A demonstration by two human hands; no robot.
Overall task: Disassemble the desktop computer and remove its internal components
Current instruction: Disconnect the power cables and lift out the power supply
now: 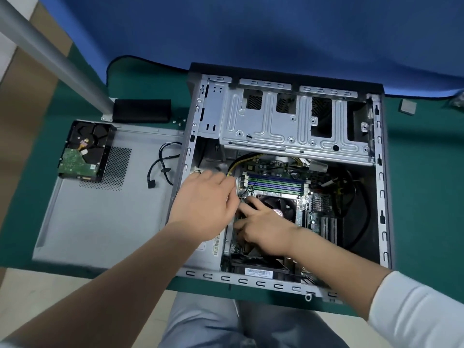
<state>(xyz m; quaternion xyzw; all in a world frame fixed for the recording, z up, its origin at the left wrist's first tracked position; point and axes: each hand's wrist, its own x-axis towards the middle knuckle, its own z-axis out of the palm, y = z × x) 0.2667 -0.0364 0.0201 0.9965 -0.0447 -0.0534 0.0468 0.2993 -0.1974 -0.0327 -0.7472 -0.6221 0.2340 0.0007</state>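
Right hand (263,228), fingers spread on the CPU fan (278,205); left hand (208,204) grip indeterminate beside it; advise unplugging leads before lifting squarely.

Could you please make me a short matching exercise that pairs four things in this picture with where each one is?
Things:
1. hard drive
2. black cable
3. cooler fan
4. drive cage

Places:
A. inside the case, under the right hand's fingers
B. far left corner of the removed side panel
C. far end of the open case, away from the person
D. loose on the side panel, close to the case wall

Pairs: 1-B, 2-D, 3-A, 4-C
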